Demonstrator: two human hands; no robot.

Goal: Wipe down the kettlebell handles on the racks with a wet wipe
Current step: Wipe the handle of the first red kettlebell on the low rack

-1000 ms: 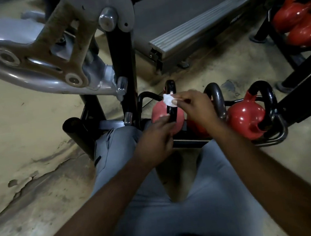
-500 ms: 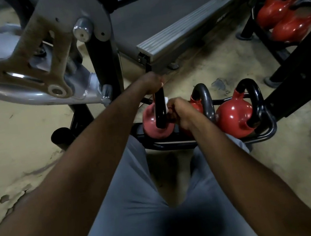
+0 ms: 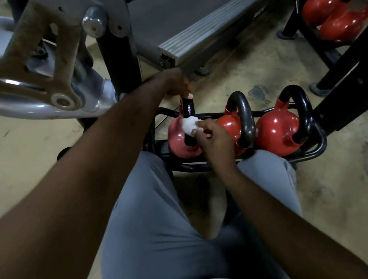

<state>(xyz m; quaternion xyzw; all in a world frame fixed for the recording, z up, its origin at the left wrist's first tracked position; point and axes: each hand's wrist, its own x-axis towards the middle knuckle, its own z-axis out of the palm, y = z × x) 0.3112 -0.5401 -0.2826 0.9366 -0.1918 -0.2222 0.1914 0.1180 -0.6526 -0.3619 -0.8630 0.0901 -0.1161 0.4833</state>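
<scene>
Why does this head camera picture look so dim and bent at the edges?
In the head view the room is poorly lit, so the floor looks murky; small glare spots shine on the right kettlebell; the wide lens bows the treadmill edge; the near left forearm is softly blurred, while the wipe stays fairly crisp.

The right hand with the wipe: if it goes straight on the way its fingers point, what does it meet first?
The right hand points up-left; its wet wipe already seems pressed on the black handle of the leftmost kettlebell, so that handle comes first.

Left hand [image 3: 176, 83] grips kettlebell handle [image 3: 188, 120] — right hand [image 3: 215, 138] presses wipe [image 3: 189, 125] against it.
</scene>
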